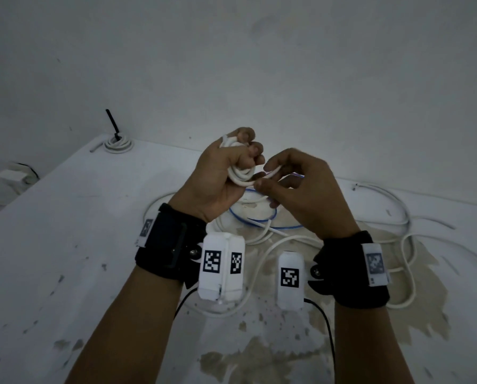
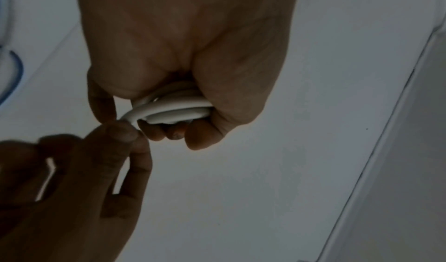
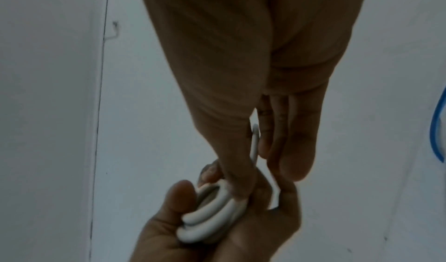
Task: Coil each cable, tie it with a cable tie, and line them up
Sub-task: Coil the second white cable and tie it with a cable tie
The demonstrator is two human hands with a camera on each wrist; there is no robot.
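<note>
My left hand [image 1: 231, 159] grips a small coil of white cable [image 1: 240, 177], raised above the table, with fingers curled round the loops. The same coil [image 2: 173, 109] shows under the palm in the left wrist view, and the coil [image 3: 212, 214] lies in the left palm in the right wrist view. My right hand [image 1: 270, 176] pinches the free strand of that cable [image 3: 254, 144] between thumb and forefinger, right beside the coil. A finished white coil [image 1: 119, 144] with a black tie [image 1: 112, 121] sticking up sits at the table's far left corner.
Loose white cables [image 1: 384, 217] sprawl over the white stained table [image 1: 65, 245], right and centre. A blue cable loop [image 1: 254, 220] lies under my hands. A white adapter block [image 1: 16, 176] sits off the table's left edge. A wall stands behind.
</note>
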